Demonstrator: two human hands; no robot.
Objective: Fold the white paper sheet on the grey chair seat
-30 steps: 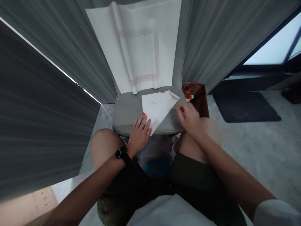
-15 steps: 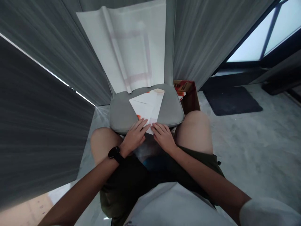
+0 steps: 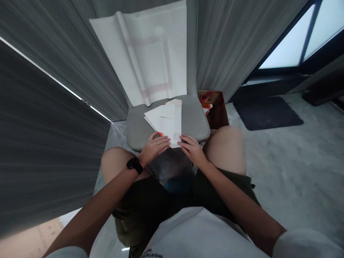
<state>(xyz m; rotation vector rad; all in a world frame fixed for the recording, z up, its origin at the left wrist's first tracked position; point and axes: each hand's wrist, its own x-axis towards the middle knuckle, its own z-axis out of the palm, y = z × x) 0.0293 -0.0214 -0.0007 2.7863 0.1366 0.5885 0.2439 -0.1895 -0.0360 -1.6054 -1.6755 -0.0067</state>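
A folded sheet of white paper (image 3: 169, 120) with orange patches lies on the grey seat of a chair (image 3: 137, 127). Its wide end fans out away from me, and its narrow end points toward me at the seat's front edge. My left hand (image 3: 155, 147), with a black watch at the wrist, grips the lower left side of the paper, fingers together on top. On the lower right edge, my right hand (image 3: 192, 148) pinches the paper, its thumb hidden underneath. A small gap separates the fingertips of both hands.
A large creased white sheet (image 3: 150, 53) leans against the chair's backrest. Behind the seat on the right stands an open cardboard box (image 3: 219, 111) with orange and white paper inside. A dark mat (image 3: 268, 113) lies on the floor, and grey curtains (image 3: 223, 43) hang around the chair.
The folded paper has turned slightly, its wide end swinging left, and a lower layer now shows at its left edge. My right hand has shifted right, widening the gap between my hands.
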